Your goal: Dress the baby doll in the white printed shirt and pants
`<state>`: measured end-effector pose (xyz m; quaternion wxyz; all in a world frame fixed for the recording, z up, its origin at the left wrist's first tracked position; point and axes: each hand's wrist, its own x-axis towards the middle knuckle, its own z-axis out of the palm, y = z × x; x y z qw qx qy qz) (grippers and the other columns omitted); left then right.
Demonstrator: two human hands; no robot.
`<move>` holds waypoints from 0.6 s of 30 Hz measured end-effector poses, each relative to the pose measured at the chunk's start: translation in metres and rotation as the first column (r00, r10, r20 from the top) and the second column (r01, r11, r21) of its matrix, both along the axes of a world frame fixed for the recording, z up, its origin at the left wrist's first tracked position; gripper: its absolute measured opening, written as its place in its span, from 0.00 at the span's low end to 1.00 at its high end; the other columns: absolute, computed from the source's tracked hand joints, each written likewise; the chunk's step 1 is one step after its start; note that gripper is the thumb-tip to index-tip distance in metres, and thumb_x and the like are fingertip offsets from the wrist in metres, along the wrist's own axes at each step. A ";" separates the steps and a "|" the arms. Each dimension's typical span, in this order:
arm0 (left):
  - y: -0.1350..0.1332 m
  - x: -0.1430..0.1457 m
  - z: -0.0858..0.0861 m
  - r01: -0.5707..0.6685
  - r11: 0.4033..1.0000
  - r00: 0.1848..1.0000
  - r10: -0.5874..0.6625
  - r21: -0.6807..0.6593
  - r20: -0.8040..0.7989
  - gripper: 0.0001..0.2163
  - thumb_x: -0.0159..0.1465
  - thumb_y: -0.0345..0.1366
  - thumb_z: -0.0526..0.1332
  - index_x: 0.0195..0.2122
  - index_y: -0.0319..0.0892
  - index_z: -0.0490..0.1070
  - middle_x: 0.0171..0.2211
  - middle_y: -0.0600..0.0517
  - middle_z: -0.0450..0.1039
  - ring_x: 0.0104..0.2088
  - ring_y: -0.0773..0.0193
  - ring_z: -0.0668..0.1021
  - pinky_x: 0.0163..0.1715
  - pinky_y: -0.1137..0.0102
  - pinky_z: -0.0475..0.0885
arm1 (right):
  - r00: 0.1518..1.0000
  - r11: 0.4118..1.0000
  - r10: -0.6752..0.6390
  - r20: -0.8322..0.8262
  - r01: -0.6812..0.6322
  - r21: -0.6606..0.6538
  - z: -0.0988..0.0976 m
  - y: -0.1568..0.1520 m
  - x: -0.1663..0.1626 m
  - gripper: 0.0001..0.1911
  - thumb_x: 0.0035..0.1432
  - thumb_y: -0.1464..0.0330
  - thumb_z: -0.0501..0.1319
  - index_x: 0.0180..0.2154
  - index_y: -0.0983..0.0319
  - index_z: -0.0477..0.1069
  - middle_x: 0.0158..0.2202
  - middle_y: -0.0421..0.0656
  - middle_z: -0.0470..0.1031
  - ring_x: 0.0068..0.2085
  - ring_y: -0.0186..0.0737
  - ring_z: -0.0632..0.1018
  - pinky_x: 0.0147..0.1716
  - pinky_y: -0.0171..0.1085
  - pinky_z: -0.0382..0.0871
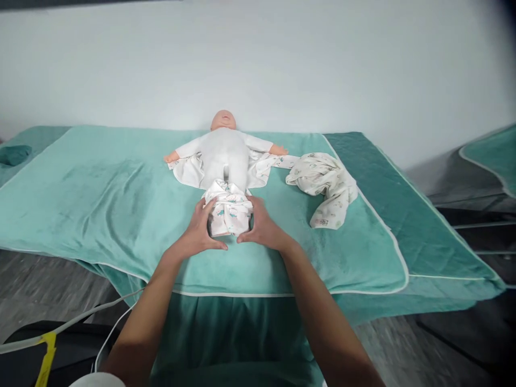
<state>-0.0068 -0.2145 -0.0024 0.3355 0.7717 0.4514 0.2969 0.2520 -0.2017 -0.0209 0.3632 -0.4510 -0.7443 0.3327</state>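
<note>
A baby doll (224, 156) with a white cloth body lies on its back, head toward the wall. Printed white baby pants (229, 209) are bunched around its legs, below the hips. From the left side, my left hand (199, 228) grips the pants, its fingers at the upper edge and its thumb near the hem. My right hand (264, 226) holds the opposite side in the same way. Beneath the doll's arms and back a printed baby top (187, 171) lies spread out. The doll's feet do not show.
A crumpled printed cloth (324, 185) lies right of the doll. Everything rests on a bed with a green plush cover (100, 188), against a white wall (258, 64). A cable with a yellow tag (47, 355) hangs at the lower left.
</note>
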 end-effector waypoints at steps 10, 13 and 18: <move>-0.002 0.015 0.016 -0.117 0.965 0.944 0.181 0.233 -0.277 0.51 0.53 0.51 0.76 0.73 0.49 0.51 0.58 0.39 0.67 0.59 0.40 0.72 0.59 0.47 0.68 | 0.983 0.983 -0.174 0.066 0.168 0.078 0.005 -0.001 -0.008 0.40 0.41 0.49 0.77 0.51 0.59 0.66 0.50 0.51 0.72 0.50 0.56 0.74 0.53 0.51 0.69; -0.009 0.017 0.027 -0.139 0.974 0.938 0.188 0.180 -0.291 0.46 0.56 0.48 0.74 0.72 0.49 0.54 0.58 0.40 0.72 0.59 0.41 0.75 0.58 0.49 0.68 | 0.978 0.982 -0.185 0.101 0.180 0.054 0.013 -0.005 -0.007 0.28 0.44 0.56 0.73 0.44 0.58 0.66 0.44 0.46 0.74 0.45 0.51 0.74 0.47 0.47 0.68; -0.024 0.019 0.039 -0.146 0.989 0.973 0.148 0.020 -0.177 0.32 0.63 0.37 0.65 0.69 0.50 0.61 0.66 0.46 0.70 0.61 0.47 0.76 0.59 0.55 0.71 | 0.977 0.975 -0.195 0.084 0.202 -0.088 0.033 -0.030 -0.009 0.17 0.44 0.65 0.66 0.36 0.56 0.64 0.34 0.38 0.73 0.34 0.42 0.70 0.36 0.39 0.61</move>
